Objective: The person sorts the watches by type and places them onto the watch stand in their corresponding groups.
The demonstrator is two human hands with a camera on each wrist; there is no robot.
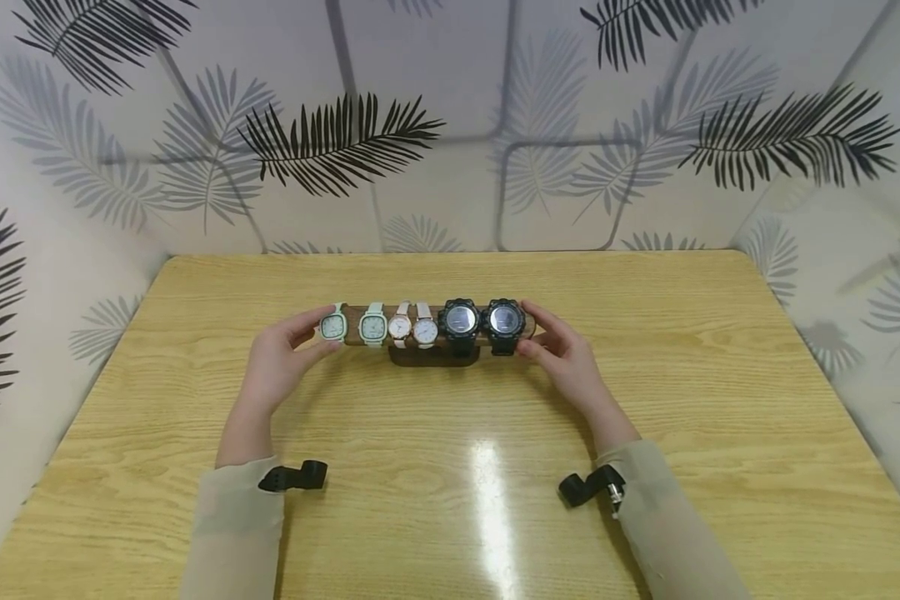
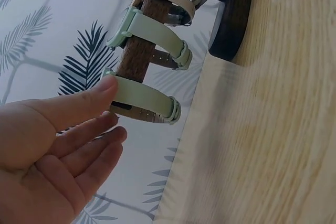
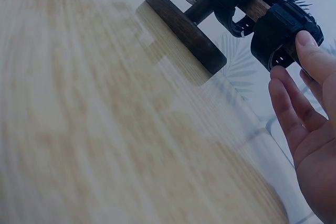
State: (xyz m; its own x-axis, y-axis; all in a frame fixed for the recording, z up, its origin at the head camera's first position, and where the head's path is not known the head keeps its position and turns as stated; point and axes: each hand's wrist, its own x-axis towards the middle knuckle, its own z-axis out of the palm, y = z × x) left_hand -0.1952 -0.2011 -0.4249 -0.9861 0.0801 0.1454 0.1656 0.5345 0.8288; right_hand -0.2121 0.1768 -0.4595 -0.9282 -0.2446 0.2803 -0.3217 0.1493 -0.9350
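A dark wooden watch stand [image 1: 435,358] stands on the table, its crossbar [image 2: 134,61] carrying a row of watches. At the bar's left end my left hand [image 1: 273,358] pinches the outer mint-green watch [image 1: 333,326] between thumb and fingers. A second mint-green watch [image 1: 372,327] sits a small gap inward. Two small watches with pale straps, one white watch [image 1: 400,327] and another white watch [image 1: 425,332], are in the middle. On the right are a black digital watch [image 1: 461,320] and an outer black watch [image 1: 506,320], which my right hand [image 1: 573,362] holds by its outer side at the bar's end.
The light wooden table [image 1: 420,492] extends around the stand on all sides. Behind it hangs a pale backdrop [image 1: 450,192] with a leaf pattern, reaching down to the table's back edge. A black strap with a small camera [image 1: 300,476] is worn on each wrist.
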